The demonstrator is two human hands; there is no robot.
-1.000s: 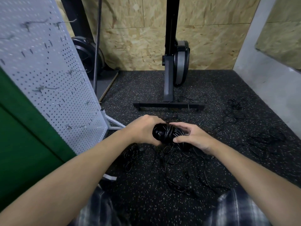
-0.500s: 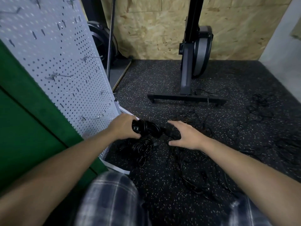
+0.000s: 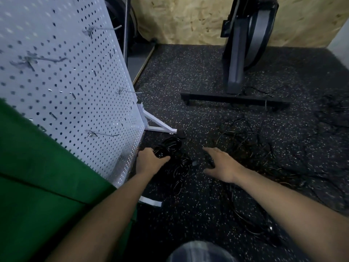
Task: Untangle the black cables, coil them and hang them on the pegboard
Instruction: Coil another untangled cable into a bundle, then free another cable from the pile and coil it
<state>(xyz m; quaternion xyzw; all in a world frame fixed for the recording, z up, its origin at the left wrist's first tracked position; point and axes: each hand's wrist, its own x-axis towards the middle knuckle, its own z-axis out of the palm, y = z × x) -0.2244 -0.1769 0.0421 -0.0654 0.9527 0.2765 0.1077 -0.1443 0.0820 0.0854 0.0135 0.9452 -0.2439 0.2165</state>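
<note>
The floor (image 3: 198, 76) is black rubber flecked with pale specks, and it runs back to a chipboard wall (image 3: 179, 19), where an upright exercise machine (image 3: 245, 44) stands on a flat black base. On the left a white pegboard (image 3: 66, 72) stands on a white angled foot (image 3: 158, 127), with wire hooks (image 3: 102, 134) jutting from it and a green panel (image 3: 37, 186) in front of it. Loose black cables (image 3: 245, 140) sprawl over the floor to the right. The coiled black cable (image 3: 171, 144) sits low, just beside the pegboard's foot. Its long axis slants from the left hand (image 3: 149, 162) up and right toward that foot, above a slacker heap of loops (image 3: 179, 171) on the floor. The left hand's fingers are curled round the coil's near end, arm reaching forward. The right hand (image 3: 221, 164) hovers palm down, fingers straight and spread, well apart from the coil.
</note>
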